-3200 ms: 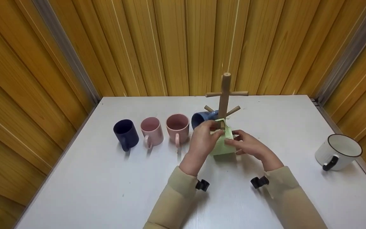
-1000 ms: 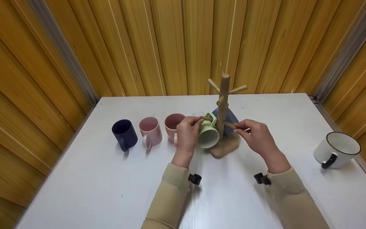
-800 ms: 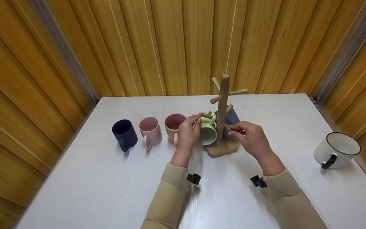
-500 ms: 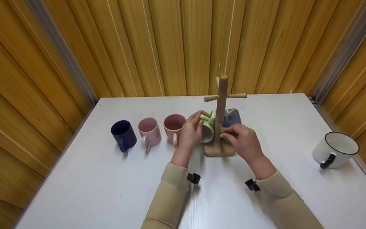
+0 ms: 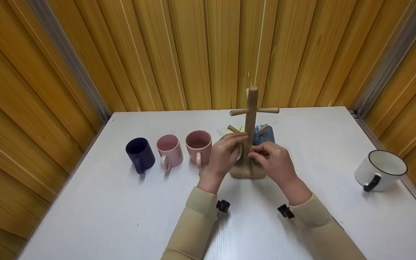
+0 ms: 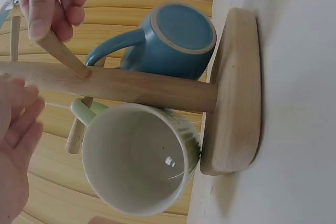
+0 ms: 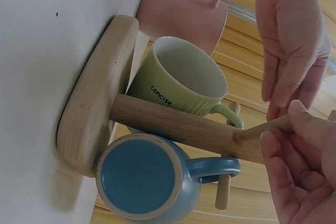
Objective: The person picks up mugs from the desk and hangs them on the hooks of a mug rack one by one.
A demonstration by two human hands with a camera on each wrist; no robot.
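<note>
A wooden mug tree [image 5: 251, 119] stands upright in front of me. My right hand [image 5: 274, 160] pinches one of its lower pegs [image 7: 270, 128] between thumb and fingertips. My left hand [image 5: 225, 156] is at the post's left side, its fingers extended and holding nothing; whether they touch the post I cannot tell. A light green mug [image 7: 173, 80] marked "concise" hangs by its handle from a lower peg, mostly hidden behind my left hand in the head view. On another lower peg hangs a blue mug [image 6: 176, 40], its base facing outward.
Left of the mug tree, a dark blue mug [image 5: 140, 153], a small pink mug [image 5: 172, 153] and a wider pink mug [image 5: 199, 144] stand in a row. A white mug [image 5: 379, 175] with a black rim stands near the table's right edge. Wood-panelled walls [image 5: 193, 54] enclose the white table [image 5: 121, 216].
The green mug, earlier held in both hands, now hangs on a peg. The mug tree has turned, bringing the blue mug to the right. My left hand has left its peg and moved towards the post.
</note>
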